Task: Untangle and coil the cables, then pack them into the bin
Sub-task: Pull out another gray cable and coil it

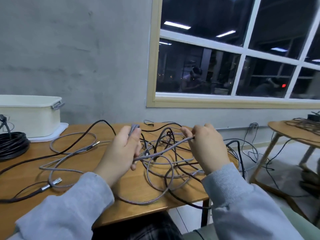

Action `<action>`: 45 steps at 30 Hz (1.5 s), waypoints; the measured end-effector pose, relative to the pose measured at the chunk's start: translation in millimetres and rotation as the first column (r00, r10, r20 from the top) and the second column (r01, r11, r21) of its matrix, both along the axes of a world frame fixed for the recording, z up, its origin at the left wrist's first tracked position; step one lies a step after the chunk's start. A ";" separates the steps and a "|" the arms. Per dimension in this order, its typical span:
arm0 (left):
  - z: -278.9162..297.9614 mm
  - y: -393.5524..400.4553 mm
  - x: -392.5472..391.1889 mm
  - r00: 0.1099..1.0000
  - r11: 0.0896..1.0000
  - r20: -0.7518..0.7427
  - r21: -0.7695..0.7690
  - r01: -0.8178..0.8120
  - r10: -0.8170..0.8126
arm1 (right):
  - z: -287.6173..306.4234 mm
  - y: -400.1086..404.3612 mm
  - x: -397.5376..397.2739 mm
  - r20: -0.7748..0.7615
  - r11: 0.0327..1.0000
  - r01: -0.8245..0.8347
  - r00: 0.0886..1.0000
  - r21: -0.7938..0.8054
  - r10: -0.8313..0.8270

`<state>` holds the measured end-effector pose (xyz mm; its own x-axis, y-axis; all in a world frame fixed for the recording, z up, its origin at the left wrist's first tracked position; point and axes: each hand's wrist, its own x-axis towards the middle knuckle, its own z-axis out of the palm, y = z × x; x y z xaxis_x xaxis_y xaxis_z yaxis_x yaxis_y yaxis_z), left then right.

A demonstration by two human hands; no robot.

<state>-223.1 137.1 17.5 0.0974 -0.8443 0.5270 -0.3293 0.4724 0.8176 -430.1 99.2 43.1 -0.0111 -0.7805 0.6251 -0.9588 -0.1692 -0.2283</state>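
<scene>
Early days: both hands, left hand (121, 149) and right hand (207, 144), have a closed grip on the grey braided cable (162, 149) above the desk-centre tangle (173, 163), the bin (31, 116) at nine o'clock holding nothing visible, one black coil (12, 144) beside it.

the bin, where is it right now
In the head view the cream bin stands at the table's far left against the wall, just behind the coiled black cable.

Braided cloth cable (166, 149), smooth wooden table (131, 191)
</scene>
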 end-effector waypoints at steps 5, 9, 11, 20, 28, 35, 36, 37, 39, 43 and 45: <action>9.5 -2.9 -16.7 0.997 0.997 0.021 -0.006 0.075 -0.075 | 9.5 -9.5 -17.6 0.142 0.985 0.108 0.982 0.135 -0.127; 8.0 -2.6 -28.6 0.992 0.992 0.024 -0.026 0.123 -0.122 | 0.5 -8.0 -28.1 0.325 0.991 -0.015 0.945 0.133 -0.029; 4.4 -3.0 -35.0 0.990 0.990 0.019 -0.019 0.141 -0.141 | -5.4 -9.3 -35.6 0.377 0.999 -0.037 0.926 -0.004 0.035; -3.8 -8.6 -63.4 0.976 0.974 -0.029 0.060 0.218 -0.217 | 18.1 10.0 -49.0 0.228 0.924 0.174 0.969 -0.339 -0.098; 11.3 9.7 -46.3 0.961 0.971 -0.160 0.039 0.234 -0.225 | 29.9 25.5 -25.0 -0.152 0.937 -0.070 0.988 -0.343 0.018; 30.8 27.3 19.2 0.929 0.996 -0.363 0.022 0.088 -0.074 | 33.5 44.7 38.8 -0.157 0.887 -0.461 0.874 0.032 0.460; 29.3 29.6 26.8 0.934 0.998 -0.356 0.027 0.050 -0.037 | 32.3 49.4 52.1 -0.149 0.844 -0.536 0.832 0.032 0.534; 26.8 31.6 34.0 0.937 0.999 -0.350 0.029 0.017 -0.006 | 31.2 56.0 66.9 -0.168 0.795 -0.606 0.780 0.033 0.602; 20.8 37.0 45.4 0.930 0.999 -0.365 0.046 -0.017 0.033 | 25.1 67.9 97.2 -0.275 0.684 -0.729 0.659 -0.007 0.700; 11.0 47.5 64.9 0.872 0.996 -0.484 0.087 -0.030 0.069 | 4.2 72.2 141.1 -0.357 0.452 -0.870 0.493 -0.198 0.793; 6.0 52.7 72.6 0.869 0.993 -0.484 0.100 -0.057 0.098 | -5.7 67.8 155.9 -0.376 0.404 -0.857 0.506 -0.320 0.776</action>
<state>-150.5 189.8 23.5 0.3911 -0.8604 0.3266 0.0883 0.3883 0.9173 -274.2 167.0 37.4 0.6027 -0.0215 0.7977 -0.3185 -0.9230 0.2158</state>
